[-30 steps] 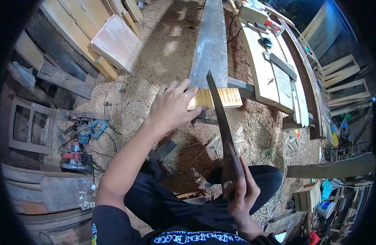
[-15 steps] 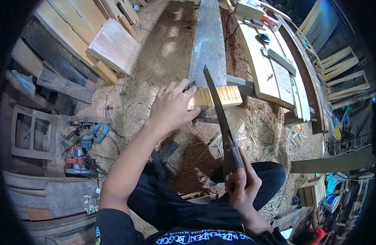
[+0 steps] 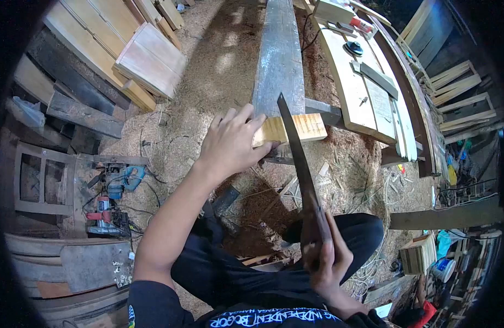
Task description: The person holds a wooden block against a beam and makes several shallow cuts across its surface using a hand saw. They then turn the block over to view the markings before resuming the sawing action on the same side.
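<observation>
A short block of pale wood (image 3: 311, 127) lies crosswise on the near end of a long, worn plank bench (image 3: 279, 60). My left hand (image 3: 230, 136) is closed on the block's left part, with the thumb along its near side. In my right hand (image 3: 329, 259) is the handle of a handsaw (image 3: 301, 164). Its dark blade slants away from me across the block, a little right of my left thumb, and the tip reaches over the bench. Whether the teeth have cut into the wood is hidden under the blade.
On the right stands a worktable of pale boards (image 3: 350, 98) with a round black object (image 3: 353, 49) on it. A blue power tool (image 3: 126, 180) and a red and grey one (image 3: 103, 210) are on the left. Wood panels (image 3: 153, 60) lean at the upper left. Shavings cover the floor.
The saw has slid back toward me, its tip and handle both lower in the view. My right hand has moved back with it. My left hand and the block have stayed in place.
</observation>
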The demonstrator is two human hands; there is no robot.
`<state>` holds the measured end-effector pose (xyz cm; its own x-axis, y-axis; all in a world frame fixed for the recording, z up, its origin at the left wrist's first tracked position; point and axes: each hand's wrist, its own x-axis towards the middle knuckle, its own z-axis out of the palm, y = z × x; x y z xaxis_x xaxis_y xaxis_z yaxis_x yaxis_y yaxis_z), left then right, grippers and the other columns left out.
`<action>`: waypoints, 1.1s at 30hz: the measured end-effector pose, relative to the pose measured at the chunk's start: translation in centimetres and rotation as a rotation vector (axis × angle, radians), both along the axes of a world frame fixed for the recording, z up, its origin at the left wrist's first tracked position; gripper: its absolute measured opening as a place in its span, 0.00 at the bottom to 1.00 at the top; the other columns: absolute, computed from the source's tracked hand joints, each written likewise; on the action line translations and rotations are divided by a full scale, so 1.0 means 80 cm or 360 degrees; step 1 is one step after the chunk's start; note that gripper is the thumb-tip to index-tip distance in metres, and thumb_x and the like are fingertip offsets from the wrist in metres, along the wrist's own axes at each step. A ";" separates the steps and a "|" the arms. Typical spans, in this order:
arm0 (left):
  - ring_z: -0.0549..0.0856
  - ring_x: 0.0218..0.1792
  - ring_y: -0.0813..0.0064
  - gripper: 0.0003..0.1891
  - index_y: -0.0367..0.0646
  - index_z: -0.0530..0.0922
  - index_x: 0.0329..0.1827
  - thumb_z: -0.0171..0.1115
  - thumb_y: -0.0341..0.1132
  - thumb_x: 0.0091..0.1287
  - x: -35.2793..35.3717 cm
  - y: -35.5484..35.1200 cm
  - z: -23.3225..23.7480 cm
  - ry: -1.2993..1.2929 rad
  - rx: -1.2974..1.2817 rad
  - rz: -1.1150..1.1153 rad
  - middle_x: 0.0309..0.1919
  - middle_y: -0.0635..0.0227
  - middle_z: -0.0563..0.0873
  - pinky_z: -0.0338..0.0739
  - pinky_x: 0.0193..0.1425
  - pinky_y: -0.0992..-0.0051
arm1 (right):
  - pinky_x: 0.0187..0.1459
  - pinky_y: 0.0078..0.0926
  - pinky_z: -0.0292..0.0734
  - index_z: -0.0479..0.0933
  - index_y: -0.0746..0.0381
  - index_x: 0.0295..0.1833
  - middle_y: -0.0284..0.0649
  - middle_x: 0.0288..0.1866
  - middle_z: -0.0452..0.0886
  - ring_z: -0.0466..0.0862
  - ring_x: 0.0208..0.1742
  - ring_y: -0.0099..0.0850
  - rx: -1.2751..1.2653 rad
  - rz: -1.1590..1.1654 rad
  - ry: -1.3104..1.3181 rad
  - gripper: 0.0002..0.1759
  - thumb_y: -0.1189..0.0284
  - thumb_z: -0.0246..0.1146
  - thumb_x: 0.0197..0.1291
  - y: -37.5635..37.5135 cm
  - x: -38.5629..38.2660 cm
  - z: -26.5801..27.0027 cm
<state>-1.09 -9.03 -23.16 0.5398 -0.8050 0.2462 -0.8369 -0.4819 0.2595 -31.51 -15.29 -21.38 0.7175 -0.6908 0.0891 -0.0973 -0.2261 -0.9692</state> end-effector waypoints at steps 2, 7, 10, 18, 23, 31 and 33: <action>0.83 0.63 0.54 0.33 0.42 0.83 0.70 0.75 0.52 0.65 0.002 -0.001 -0.001 -0.0023 -0.0033 0.0012 0.62 0.56 0.82 0.77 0.70 0.52 | 0.29 0.15 0.67 0.67 0.76 0.80 0.35 0.30 0.83 0.73 0.24 0.14 0.0084 0.0002 -0.0036 0.36 0.55 0.53 0.85 0.004 -0.013 -0.002; 0.83 0.65 0.57 0.32 0.42 0.83 0.69 0.71 0.55 0.69 0.000 -0.001 -0.004 -0.0090 -0.0033 0.0006 0.65 0.60 0.82 0.76 0.72 0.53 | 0.30 0.18 0.69 0.66 0.74 0.82 0.29 0.28 0.79 0.73 0.28 0.14 0.0016 0.0098 0.0046 0.33 0.60 0.53 0.85 -0.011 0.017 -0.015; 0.84 0.60 0.54 0.32 0.41 0.83 0.68 0.74 0.53 0.67 0.003 0.000 -0.007 -0.0054 -0.0144 -0.0038 0.57 0.58 0.83 0.78 0.66 0.52 | 0.29 0.18 0.68 0.66 0.73 0.82 0.29 0.27 0.78 0.72 0.26 0.15 0.0070 0.0063 0.0029 0.33 0.61 0.53 0.85 -0.009 0.004 -0.012; 0.84 0.60 0.53 0.32 0.41 0.84 0.68 0.74 0.53 0.66 0.003 0.000 -0.009 -0.0088 -0.0111 -0.0048 0.58 0.58 0.83 0.78 0.66 0.53 | 0.25 0.17 0.64 0.66 0.73 0.82 0.29 0.26 0.78 0.70 0.21 0.14 0.0104 0.0067 -0.0029 0.34 0.57 0.53 0.84 -0.015 0.026 -0.004; 0.84 0.61 0.53 0.33 0.41 0.83 0.69 0.74 0.53 0.66 0.001 -0.002 -0.002 -0.0086 -0.0087 -0.0012 0.59 0.57 0.83 0.78 0.68 0.53 | 0.24 0.15 0.61 0.65 0.75 0.82 0.33 0.29 0.82 0.70 0.19 0.14 0.0019 0.0050 -0.0005 0.38 0.52 0.53 0.84 -0.002 -0.001 -0.017; 0.84 0.64 0.57 0.32 0.43 0.84 0.69 0.72 0.54 0.68 0.002 -0.003 -0.004 -0.0019 -0.0018 0.0011 0.63 0.59 0.83 0.77 0.72 0.53 | 0.26 0.15 0.62 0.66 0.74 0.82 0.39 0.43 0.87 0.69 0.22 0.13 0.0091 0.0051 0.0017 0.37 0.54 0.54 0.84 -0.007 0.023 -0.011; 0.84 0.63 0.57 0.32 0.42 0.84 0.69 0.72 0.54 0.68 0.004 -0.002 -0.007 0.0011 -0.0019 -0.0002 0.62 0.59 0.83 0.77 0.71 0.52 | 0.26 0.14 0.62 0.66 0.75 0.82 0.40 0.45 0.88 0.70 0.22 0.12 0.0160 0.0059 -0.0016 0.37 0.54 0.53 0.85 -0.007 0.013 -0.005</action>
